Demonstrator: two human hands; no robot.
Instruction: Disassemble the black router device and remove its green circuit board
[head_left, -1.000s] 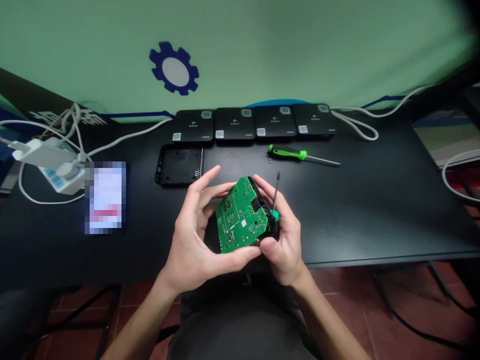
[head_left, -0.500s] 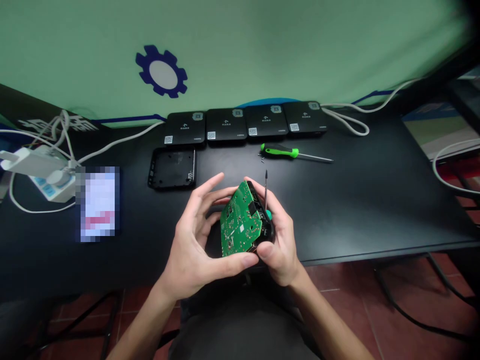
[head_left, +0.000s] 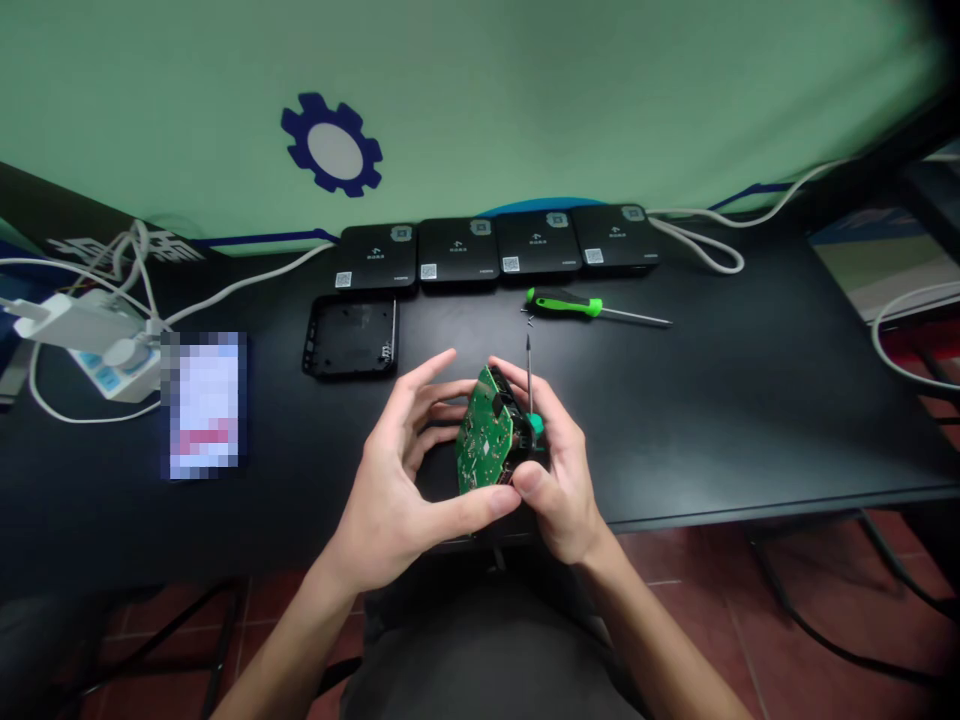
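Note:
My left hand point(head_left: 397, 480) and my right hand point(head_left: 551, 470) together hold a green circuit board point(head_left: 484, 440) above the front of the black table point(head_left: 750, 400). The board stands nearly on edge, tilted toward my left. My left thumb presses its lower edge while the left fingers spread behind it. My right hand grips the board's right side with a black part there, and also holds a small green-handled screwdriver point(head_left: 529, 390) pointing up.
An open black case shell point(head_left: 350, 337) lies behind my hands. Several black boxes point(head_left: 495, 245) line the table's back edge. A green screwdriver point(head_left: 592, 307) with tiny screws beside it lies near them. A power strip with white cables point(head_left: 90, 330) and a phone point(head_left: 204, 403) are at the left.
The circuit board has turned from facing me to nearly edge-on, tilted leftward. Both hands stayed in place around it.

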